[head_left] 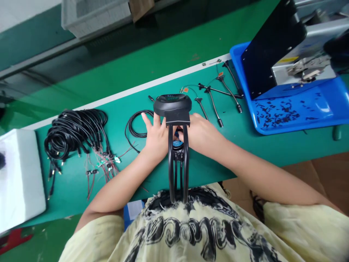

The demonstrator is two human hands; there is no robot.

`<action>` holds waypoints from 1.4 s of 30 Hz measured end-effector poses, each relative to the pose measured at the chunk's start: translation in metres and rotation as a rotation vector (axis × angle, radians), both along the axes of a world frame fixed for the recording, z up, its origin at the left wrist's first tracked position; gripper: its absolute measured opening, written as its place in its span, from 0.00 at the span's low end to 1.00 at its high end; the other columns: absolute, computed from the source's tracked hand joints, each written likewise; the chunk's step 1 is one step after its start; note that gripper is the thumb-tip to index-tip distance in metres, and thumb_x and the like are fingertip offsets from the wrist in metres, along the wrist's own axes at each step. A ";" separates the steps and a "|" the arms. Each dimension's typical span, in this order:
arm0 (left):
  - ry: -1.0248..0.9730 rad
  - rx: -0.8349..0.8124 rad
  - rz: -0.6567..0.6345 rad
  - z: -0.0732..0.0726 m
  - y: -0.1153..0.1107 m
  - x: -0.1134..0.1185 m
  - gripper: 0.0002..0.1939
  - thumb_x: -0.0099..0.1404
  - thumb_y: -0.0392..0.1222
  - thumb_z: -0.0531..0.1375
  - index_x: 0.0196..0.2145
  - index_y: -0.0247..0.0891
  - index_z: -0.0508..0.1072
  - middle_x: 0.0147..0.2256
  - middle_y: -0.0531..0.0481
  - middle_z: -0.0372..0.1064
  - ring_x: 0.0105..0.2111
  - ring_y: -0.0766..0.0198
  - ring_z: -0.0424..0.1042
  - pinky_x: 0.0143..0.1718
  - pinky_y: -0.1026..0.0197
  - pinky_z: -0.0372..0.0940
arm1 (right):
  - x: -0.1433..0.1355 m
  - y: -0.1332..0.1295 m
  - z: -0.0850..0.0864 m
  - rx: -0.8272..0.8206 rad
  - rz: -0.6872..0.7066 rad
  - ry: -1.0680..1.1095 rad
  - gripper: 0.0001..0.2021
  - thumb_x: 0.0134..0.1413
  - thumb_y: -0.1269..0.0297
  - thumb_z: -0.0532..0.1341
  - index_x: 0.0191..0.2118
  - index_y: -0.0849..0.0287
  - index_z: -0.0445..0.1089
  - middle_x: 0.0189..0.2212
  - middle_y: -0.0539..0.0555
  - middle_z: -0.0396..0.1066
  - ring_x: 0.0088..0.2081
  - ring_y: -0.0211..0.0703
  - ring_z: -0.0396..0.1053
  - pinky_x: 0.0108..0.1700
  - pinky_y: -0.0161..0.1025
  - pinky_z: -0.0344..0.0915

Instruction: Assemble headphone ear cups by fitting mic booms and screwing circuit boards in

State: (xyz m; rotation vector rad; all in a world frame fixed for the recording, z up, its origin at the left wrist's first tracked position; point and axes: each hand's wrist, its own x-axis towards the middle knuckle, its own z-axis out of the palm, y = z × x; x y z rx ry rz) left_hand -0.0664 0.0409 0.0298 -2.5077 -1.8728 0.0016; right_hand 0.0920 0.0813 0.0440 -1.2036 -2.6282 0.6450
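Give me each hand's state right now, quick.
Left hand: outer fingers spread beside the coiled cable; grip hidden, cannot tell.
Right hand: fingers bent near the blue piece; partly hidden, cannot tell whether it holds anything.

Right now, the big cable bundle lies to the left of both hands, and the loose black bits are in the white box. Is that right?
Not quite: the head view shows the loose black bits in the blue tray on the right. The cable bundle does lie to the left of the left hand and the right hand.
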 end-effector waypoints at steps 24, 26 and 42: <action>0.122 0.048 0.011 -0.002 -0.004 -0.007 0.44 0.60 0.60 0.59 0.68 0.42 0.49 0.60 0.29 0.58 0.60 0.29 0.56 0.56 0.20 0.44 | -0.011 0.042 -0.060 -0.650 -0.543 0.496 0.10 0.51 0.58 0.61 0.31 0.61 0.72 0.25 0.49 0.70 0.26 0.33 0.62 0.29 0.31 0.57; 0.122 0.042 0.023 -0.001 -0.004 -0.006 0.44 0.60 0.60 0.59 0.68 0.40 0.50 0.60 0.28 0.59 0.60 0.29 0.56 0.57 0.21 0.44 | -0.011 0.042 -0.060 -0.604 -0.522 0.442 0.10 0.52 0.59 0.61 0.31 0.61 0.72 0.25 0.49 0.71 0.26 0.33 0.62 0.28 0.32 0.56; -0.066 0.159 -0.081 -0.014 -0.022 -0.012 0.18 0.71 0.46 0.52 0.56 0.45 0.68 0.58 0.43 0.65 0.60 0.46 0.60 0.62 0.25 0.38 | 0.015 -0.009 -0.054 -0.104 -0.174 0.301 0.18 0.61 0.70 0.51 0.53 0.57 0.71 0.51 0.58 0.70 0.49 0.45 0.70 0.50 0.41 0.66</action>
